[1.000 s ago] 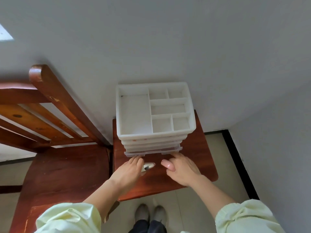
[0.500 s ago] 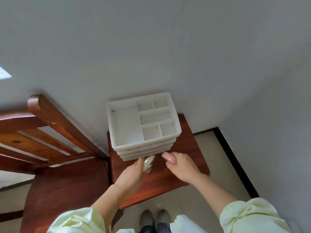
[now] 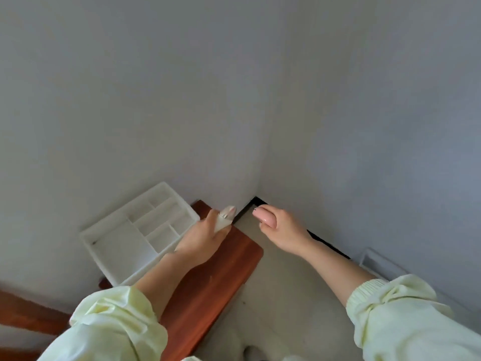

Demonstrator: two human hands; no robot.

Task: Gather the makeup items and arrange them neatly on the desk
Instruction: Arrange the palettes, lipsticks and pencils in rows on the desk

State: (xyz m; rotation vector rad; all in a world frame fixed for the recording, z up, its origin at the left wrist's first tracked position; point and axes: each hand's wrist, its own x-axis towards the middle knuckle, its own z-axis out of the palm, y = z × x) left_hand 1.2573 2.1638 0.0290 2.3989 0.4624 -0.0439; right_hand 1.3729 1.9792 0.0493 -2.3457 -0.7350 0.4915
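Two items are held beside the white organizer [image 3: 119, 246] on the table [image 3: 213, 277]: left hand [image 3: 205, 238] fingers wrap a cream tube [image 3: 225, 217], right hand [image 3: 283, 230] fingers clasp a pink case [image 3: 265, 217].

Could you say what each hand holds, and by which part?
Left hand grips a cream tube by its body; right hand holds a pink item from beneath.

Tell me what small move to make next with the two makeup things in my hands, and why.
Probably carry both toward the desk, which is out of view. Your left hand grips a white tube and your right hand holds a pink item, so both hands are full, and the white organizer on the wooden stool shows only empty-looking compartments.
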